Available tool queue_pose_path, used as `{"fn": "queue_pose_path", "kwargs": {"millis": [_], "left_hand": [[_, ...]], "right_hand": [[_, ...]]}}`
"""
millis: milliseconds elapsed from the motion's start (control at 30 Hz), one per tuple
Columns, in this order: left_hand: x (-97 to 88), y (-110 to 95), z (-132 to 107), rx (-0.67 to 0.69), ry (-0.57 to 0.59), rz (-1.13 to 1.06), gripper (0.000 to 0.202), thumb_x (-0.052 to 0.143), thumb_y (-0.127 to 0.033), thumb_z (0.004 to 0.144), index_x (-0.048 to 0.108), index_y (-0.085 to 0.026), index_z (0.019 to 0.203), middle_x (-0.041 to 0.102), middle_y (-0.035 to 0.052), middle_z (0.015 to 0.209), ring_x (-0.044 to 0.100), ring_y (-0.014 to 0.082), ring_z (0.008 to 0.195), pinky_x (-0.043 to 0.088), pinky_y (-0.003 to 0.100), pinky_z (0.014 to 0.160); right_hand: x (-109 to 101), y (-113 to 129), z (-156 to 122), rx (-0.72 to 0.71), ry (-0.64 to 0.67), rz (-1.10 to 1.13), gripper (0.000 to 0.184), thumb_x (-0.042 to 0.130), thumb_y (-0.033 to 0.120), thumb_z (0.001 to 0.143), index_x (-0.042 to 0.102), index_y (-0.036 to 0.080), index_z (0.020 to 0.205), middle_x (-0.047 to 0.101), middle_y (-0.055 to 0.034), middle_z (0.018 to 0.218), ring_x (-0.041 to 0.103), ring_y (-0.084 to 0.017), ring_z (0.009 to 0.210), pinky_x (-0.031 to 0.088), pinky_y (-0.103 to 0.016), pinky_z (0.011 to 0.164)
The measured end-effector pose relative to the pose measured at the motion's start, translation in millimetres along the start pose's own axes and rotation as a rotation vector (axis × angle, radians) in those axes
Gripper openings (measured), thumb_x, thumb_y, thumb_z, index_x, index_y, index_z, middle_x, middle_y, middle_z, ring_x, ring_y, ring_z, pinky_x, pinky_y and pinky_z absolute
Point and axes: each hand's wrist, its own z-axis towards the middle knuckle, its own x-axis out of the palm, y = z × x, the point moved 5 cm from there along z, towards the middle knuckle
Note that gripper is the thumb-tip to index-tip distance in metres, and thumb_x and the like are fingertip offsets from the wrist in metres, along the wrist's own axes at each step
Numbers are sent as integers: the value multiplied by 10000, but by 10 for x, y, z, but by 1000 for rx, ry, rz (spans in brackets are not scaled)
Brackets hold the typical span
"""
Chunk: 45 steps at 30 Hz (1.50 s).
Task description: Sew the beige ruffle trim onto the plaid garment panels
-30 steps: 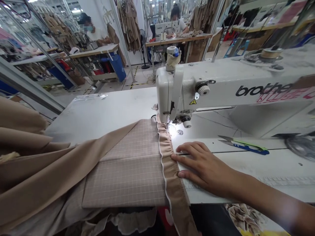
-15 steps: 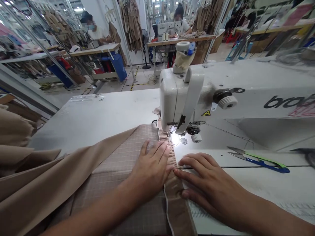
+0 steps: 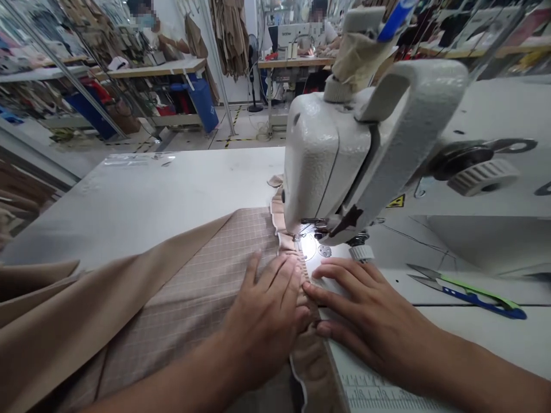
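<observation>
The gathered tan fabric strip (image 3: 279, 221) is feeding under the presser foot (image 3: 310, 232) of the industrial sewing machine (image 3: 327, 155), its ruffled folds bunching behind the foot and trailing toward the person. The left hand (image 3: 267, 318) is pressing down flat, fingers spread, on the beige plaid panel (image 3: 181, 292) right along the strip. The right hand (image 3: 365, 307) is lying open on the other side of the strip, its fingers reaching onto the gathers and its wrist angling away over the table (image 3: 142, 183). Neither hand is clamping anything; they are sitting close together, fingertips almost meeting just in front of the foot, with the needle plate (image 3: 325, 250) shining under the machine's lamp.

A smooth tan cloth (image 3: 86, 310) is sweeping away to the left over the panel. Out to the right, thread snips (image 3: 473, 295) with green and blue handles are lying on the table, and a printed ruler scale (image 3: 379, 390) is running along its near edge. Farther back, a co-worker (image 3: 318, 26) is sitting at another sewing machine, while tan garments (image 3: 228, 34) are hanging beside a pedestal fan (image 3: 255, 57).
</observation>
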Motion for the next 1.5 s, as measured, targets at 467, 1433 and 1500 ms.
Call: {"fn": "queue_pose_path", "kwargs": {"millis": [467, 1433, 1500], "left_hand": [[3, 111, 104, -24, 34, 32, 432, 408, -299, 1055, 574, -52, 1368, 625, 194, 1426, 541, 366, 1336, 286, 632, 1171], [-575, 406, -968, -305, -293, -35, 275, 593, -307, 967, 659, -170, 1195, 752, 139, 1165, 705, 297, 1104, 577, 478, 986], [-433, -48, -1384, -369, -250, -312, 176, 576, -207, 968, 689, -275, 1085, 783, 36, 956, 752, 212, 891, 632, 337, 836]], "right_hand": [[81, -184, 109, 6, 51, -96, 513, 342, 507, 1078, 540, 268, 1487, 638, -185, 1333, 645, -357, 1067, 487, -619, 950], [50, 805, -675, -96, -61, 332, 284, 632, 295, 981, 642, 225, 1256, 763, -52, 1172, 704, -197, 1077, 609, -303, 932], [-43, 757, -789, -39, -50, 429, 298, 588, 241, 990, 613, 274, 1284, 752, -39, 1192, 700, -180, 1113, 605, -261, 962]]}}
